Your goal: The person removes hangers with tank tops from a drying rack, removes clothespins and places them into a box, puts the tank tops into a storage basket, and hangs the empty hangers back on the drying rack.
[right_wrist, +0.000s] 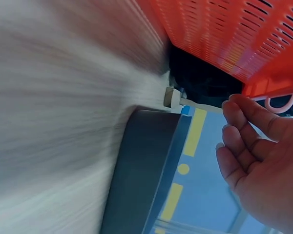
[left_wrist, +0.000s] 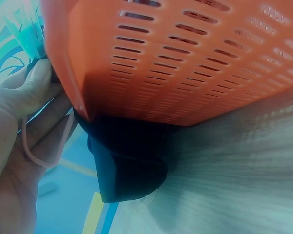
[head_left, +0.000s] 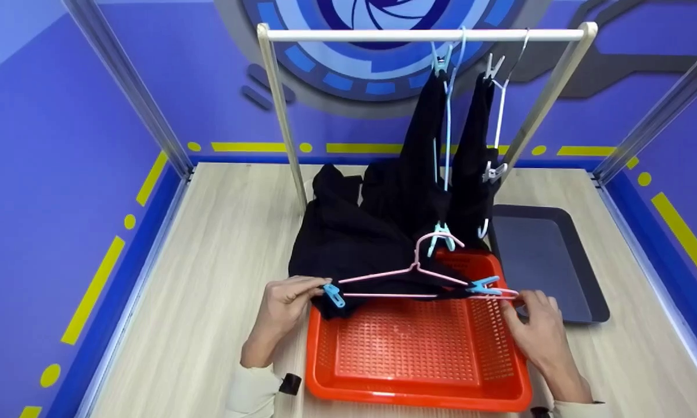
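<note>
A pink hanger [head_left: 377, 295] lies across the red plastic basket [head_left: 418, 397], with a black garment [head_left: 354, 232] fastened to it by blue clothespins [head_left: 484, 285] at both sides. My left hand [head_left: 281, 305] pinches the garment's corner at the hanger's left end, right beside the left clothespin [head_left: 333, 295]. In the left wrist view, the hanger's looped end [left_wrist: 49, 163] shows against the fingers. My right hand [head_left: 540, 328] pinches the hanger's right tip between thumb and index finger. Its other fingers curl loosely in the right wrist view.
A wooden rack [head_left: 337, 35] stands behind the basket. From it hang a blue hanger [head_left: 448, 122] and a white hanger [head_left: 500, 113], turned edge-on, with black clothes clipped on by clothespins. A dark grey tray [head_left: 543, 249] lies at right. Blue walls surround the wooden table [head_left: 209, 249].
</note>
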